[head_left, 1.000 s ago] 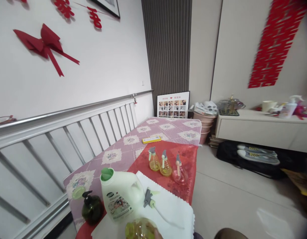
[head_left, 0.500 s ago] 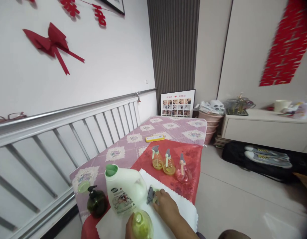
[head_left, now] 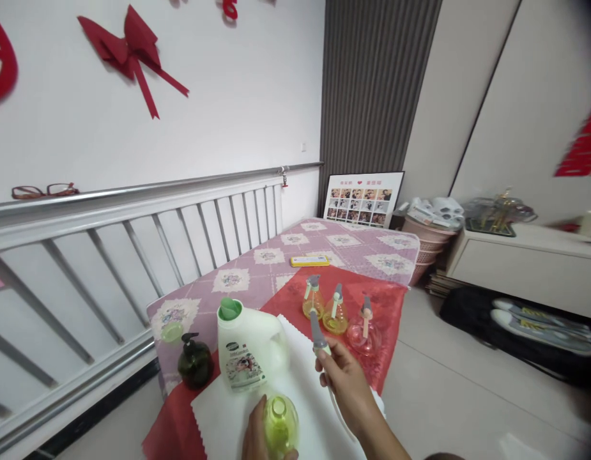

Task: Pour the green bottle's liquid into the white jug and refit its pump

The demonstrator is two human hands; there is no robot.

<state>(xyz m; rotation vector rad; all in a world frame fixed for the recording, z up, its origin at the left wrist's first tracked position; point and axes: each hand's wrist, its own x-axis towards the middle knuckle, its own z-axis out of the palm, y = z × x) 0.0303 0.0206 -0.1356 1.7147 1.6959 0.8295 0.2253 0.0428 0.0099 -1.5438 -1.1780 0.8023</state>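
Observation:
My left hand (head_left: 255,429) is wrapped around a yellow-green clear bottle (head_left: 282,429) with an uncovered neck, at the bottom of the view. Held up in the fingers of my right hand (head_left: 345,377) is a grey spray head (head_left: 317,333), its thin pale tube hanging down past the palm. Just beyond the bottle stands a large white detergent jug (head_left: 250,345) with a green mouth, upright on the white cloth (head_left: 305,415). To its left is a dark green pump bottle (head_left: 195,363). A pale green cap (head_left: 172,331) lies behind that.
Two yellow spray bottles (head_left: 335,317) and a pink spray bottle (head_left: 365,337) stand on the red cloth (head_left: 280,291). Behind them lies a yellow-edged box (head_left: 309,261) on the flowered tablecloth (head_left: 343,240). A white railing (head_left: 180,233) runs along the left side.
My right hand has lifted the spray head off the white cloth, and its tube now shows. The left hand stays on the bottle. The view has turned left.

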